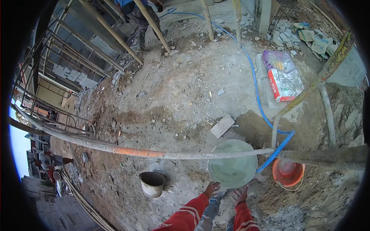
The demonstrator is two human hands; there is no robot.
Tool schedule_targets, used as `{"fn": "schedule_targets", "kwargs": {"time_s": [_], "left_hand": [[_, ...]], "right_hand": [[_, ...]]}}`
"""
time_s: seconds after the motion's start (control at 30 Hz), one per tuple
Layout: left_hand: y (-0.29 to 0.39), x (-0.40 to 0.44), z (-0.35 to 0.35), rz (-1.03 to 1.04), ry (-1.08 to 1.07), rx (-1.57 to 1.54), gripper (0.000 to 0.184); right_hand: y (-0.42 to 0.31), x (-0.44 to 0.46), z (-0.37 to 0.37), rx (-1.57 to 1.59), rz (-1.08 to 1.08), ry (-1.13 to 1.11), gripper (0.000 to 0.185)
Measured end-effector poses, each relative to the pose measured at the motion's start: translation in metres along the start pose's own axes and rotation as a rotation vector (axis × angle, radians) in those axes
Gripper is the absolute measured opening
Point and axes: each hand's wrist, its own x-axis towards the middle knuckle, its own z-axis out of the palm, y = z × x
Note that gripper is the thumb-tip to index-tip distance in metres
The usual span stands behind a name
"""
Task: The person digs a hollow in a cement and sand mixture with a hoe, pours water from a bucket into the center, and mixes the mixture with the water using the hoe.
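Red sleeves (194, 210) lead to left hand (211, 190) and right hand (241, 195), grip open, beside the basin (210, 170).

The tub (231, 144) is a round, wide-mouthed vessel, pale grey-green in colour, with a circular rim. It stands upright on the rough ground (181, 104), mouth facing up. The inner wall is exposed at the far side and carries lighter streaks; the lower interior appears as a cloudy, pale green area with uneven tone. Whether this area is liquid or coated base cannot be determined. A scaffold bar (185, 155) crosses the view of the mouth and conceals a band of the interior. A pale block (222, 126) lies near the far rim; the blue hose (275, 154) reaches the right edge.
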Motion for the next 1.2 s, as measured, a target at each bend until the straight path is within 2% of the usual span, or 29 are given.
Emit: {"fn": "schedule_targets", "kwargs": {"time_s": [0.07, 0.1, 0.17, 0.2, 0.27, 0.3, 0.33, 0.37, 0.4, 0.43, 0.47, 0.53, 0.57, 0.63, 0.67, 0.73, 0.8, 0.87, 0.9, 0.93, 1.0, 1.03, 1.1, 1.13, 1.2], "left_hand": [[0.015, -0.014, 0.022, 0.120, 0.163, -0.285, 0.061], [0.013, -0.008, 0.023, 0.132, 0.107, -0.333, 0.063], [0.008, 0.000, 0.030, 0.090, 0.081, -0.317, 0.063], [0.006, 0.002, 0.031, 0.065, 0.059, -0.302, 0.064], [0.001, 0.017, 0.030, 0.010, 0.098, -0.267, 0.063], [-0.009, 0.020, 0.030, -0.057, 0.126, -0.227, 0.062], [-0.014, 0.019, 0.032, -0.030, 0.148, -0.181, 0.057], [-0.012, 0.011, 0.034, -0.049, 0.129, -0.183, 0.049], [-0.019, 0.014, 0.031, -0.025, 0.125, -0.248, 0.041], [-0.017, 0.009, 0.034, -0.049, 0.123, -0.282, 0.034], [-0.018, 0.009, 0.036, -0.035, 0.164, -0.251, 0.032], [-0.022, 0.006, 0.038, -0.029, 0.194, -0.214, 0.029], [-0.018, 0.003, 0.038, 0.001, 0.200, -0.216, 0.028], [-0.010, -0.011, 0.038, 0.039, 0.179, -0.212, 0.029], [-0.005, -0.013, 0.038, 0.031, 0.175, -0.206, 0.029], [-0.008, -0.013, 0.033, 0.045, 0.179, -0.188, 0.028], [-0.007, -0.011, 0.028, 0.044, 0.157, -0.185, 0.025], [0.002, -0.015, 0.026, 0.035, 0.088, -0.152, 0.023], [0.007, -0.020, 0.027, 0.019, 0.073, -0.137, 0.020], [0.011, -0.022, 0.028, 0.014, 0.080, -0.134, 0.020], [0.014, -0.025, 0.029, -0.019, 0.094, -0.092, 0.017], [0.014, -0.025, 0.029, -0.002, 0.098, -0.102, 0.015], [0.013, -0.024, 0.027, -0.006, 0.101, -0.106, 0.014], [0.011, -0.026, 0.024, -0.012, 0.086, -0.096, 0.014], [0.008, -0.025, 0.029, -0.012, 0.114, -0.138, 0.015]], "right_hand": [[-0.006, 0.008, -0.002, -0.070, -0.033, 0.041, 0.083], [-0.004, 0.021, -0.007, -0.068, -0.030, 0.054, 0.083], [0.008, 0.069, -0.029, -0.105, -0.373, 0.090, 0.081], [0.011, 0.089, -0.041, -0.104, -0.363, 0.094, 0.081], [0.018, 0.120, -0.065, -0.543, -0.361, 0.358, 0.077], [0.021, 0.124, -0.068, -0.608, -0.360, 0.366, 0.078], [0.025, 0.122, -0.072, -0.676, -0.332, 0.388, 0.080], [0.029, 0.119, -0.072, -0.655, -0.298, 0.407, 0.081], [0.046, 0.140, -0.083, -0.491, -0.306, 0.368, 0.077], [-0.010, 0.031, -0.030, -0.315, -0.107, 0.216, 0.067], [0.025, 0.078, -0.047, -0.226, -0.302, 0.097, 0.052], [-0.016, -0.004, -0.007, -0.001, -0.004, 0.103, 0.046], [-0.023, -0.012, 0.002, 0.004, -0.007, 0.115, 0.046], [-0.023, -0.022, 0.008, 0.242, -0.040, 0.035, 0.040], [-0.023, -0.021, 0.010, 0.248, -0.039, 0.043, 0.040], [-0.011, -0.013, 0.005, 0.059, -0.110, 0.034, 0.035], [0.010, 0.014, 0.001, 0.171, -0.083, 0.073, 0.035], [0.045, 0.054, 0.003, -0.092, -0.292, 0.498, 0.033], [0.005, -0.023, 0.042, -0.570, -0.597, 0.729, 0.041], [-0.020, -0.060, 0.058, -0.571, -0.588, 0.727, 0.041], [-0.042, -0.093, 0.076, -1.205, -1.045, 0.752, 0.039], [-0.043, -0.087, 0.077, -1.211, -1.046, 0.734, 0.039], [-0.040, -0.076, 0.075, -1.474, -0.860, -0.134, 0.035], [-0.036, -0.076, 0.072, -1.488, -0.862, -0.185, 0.035], [-0.035, -0.075, 0.058, -1.846, -0.950, -0.267, 0.036]]}}
